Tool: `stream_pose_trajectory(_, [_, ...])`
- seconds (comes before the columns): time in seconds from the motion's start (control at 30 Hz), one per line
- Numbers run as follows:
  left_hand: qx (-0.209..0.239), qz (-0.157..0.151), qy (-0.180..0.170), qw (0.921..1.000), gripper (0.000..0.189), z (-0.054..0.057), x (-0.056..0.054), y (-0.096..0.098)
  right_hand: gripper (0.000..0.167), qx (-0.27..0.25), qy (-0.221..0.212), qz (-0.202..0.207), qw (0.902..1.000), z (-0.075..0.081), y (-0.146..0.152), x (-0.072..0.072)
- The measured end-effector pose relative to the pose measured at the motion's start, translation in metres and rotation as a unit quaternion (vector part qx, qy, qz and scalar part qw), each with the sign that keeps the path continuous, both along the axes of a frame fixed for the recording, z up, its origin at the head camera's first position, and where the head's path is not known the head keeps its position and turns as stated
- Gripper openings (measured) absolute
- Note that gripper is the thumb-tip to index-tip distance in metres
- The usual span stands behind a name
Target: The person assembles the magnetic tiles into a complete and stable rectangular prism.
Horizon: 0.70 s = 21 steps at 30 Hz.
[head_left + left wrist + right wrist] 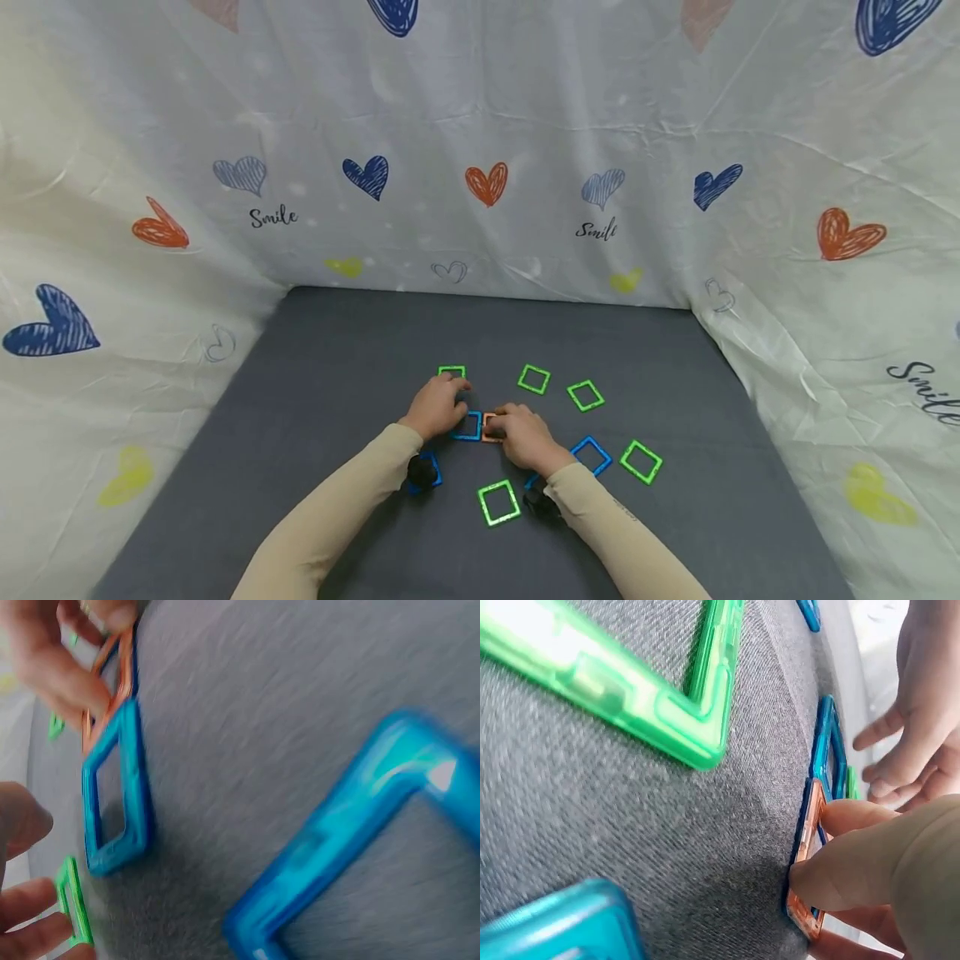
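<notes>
My right hand [528, 437] has its thumb and fingers on the sides of an orange square magnetic tile [808, 851], holding it low at the dark grey surface. A dark blue edge shows along the underside of the orange tile. End to end with it lies a blue square tile [135, 787]. To the left of that pair, my left hand [437, 407] hovers with fingers extended and nothing in them. Just beyond its fingertips is a green square tile [452, 367], partly covered by the hand in the head view.
Several loose tiles lie around: green ones at the back [534, 379], the right [641, 462] and the front [498, 502], and blue ones near the left wrist [437, 468] and right forearm [591, 456]. A white heart-printed curtain [540, 250] borders the grey surface [360, 350].
</notes>
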<state>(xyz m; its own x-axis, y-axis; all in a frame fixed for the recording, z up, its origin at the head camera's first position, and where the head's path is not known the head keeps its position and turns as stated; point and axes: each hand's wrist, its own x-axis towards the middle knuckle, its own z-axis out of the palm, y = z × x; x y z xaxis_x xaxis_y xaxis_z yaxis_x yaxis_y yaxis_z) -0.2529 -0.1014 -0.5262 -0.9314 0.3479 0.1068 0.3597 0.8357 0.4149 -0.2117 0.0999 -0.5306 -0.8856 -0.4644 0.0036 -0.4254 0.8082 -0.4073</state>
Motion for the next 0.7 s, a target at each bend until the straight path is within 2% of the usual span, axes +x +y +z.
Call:
stream_pose_trajectory(0.13, [-0.016, 0.037, 0.011, 0.9991, 0.04, -0.004, -0.014, 0.0, 0.038, -0.002, -0.007, -0.01, 0.9999, 0.0, -0.001, 0.002])
stream_pose_trajectory(0.23, [-0.033, 0.038, 0.005, 0.9987, 0.045, -0.005, -0.026, 0.0, 0.037, -0.002, -0.01, -0.016, 0.9998, 0.001, -0.001, 0.003])
stream_pose_trajectory(0.33, [-0.051, 0.022, -0.015, 0.9984, 0.049, -0.005, -0.035, -0.002, 0.036, -0.001, -0.009, -0.017, 0.9998, 0.003, -0.003, 0.003])
stream_pose_trajectory(0.43, [-0.087, 0.001, -0.044, 0.9953, 0.05, -0.005, -0.042, -0.003, 0.037, -0.005, -0.01, -0.012, 0.9999, 0.003, -0.004, 0.003])
stream_pose_trajectory(0.6, [-0.138, -0.034, -0.079, 0.9867, 0.05, 0.003, -0.05, 0.0, 0.04, -0.004, -0.007, -0.014, 0.9999, 0.003, -0.004, 0.002])
stream_pose_trajectory(0.7, [-0.148, -0.045, -0.086, 0.9841, 0.047, 0.007, -0.052, 0.003, 0.038, -0.003, -0.003, -0.014, 0.9999, 0.003, -0.003, 0.001])
